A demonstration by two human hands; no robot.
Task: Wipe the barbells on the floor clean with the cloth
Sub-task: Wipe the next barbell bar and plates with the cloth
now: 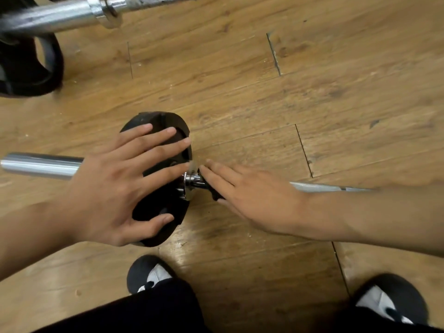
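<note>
Barbell (pixel 43 164) lay dead centre on the floor (pixel 336 92) — left hand (pixel 108 188) splayed flat over its black plate (pixel 165 207), gripping nothing. Right hand (pixel 252 195) at three o'clock, fingers straight, pressed a dark cloth (pixel 216 196) onto the bar — second barbell (pixel 60 18) at eleven.

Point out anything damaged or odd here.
The wooden floor has a gapped, chipped-looking seam between planks at upper right. The far barbell looks dull and patchy beyond its collar. Nothing else stands out.

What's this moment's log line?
left hand spread on black round weight plate | right hand pressing dark cloth on chrome steel bar
</note>
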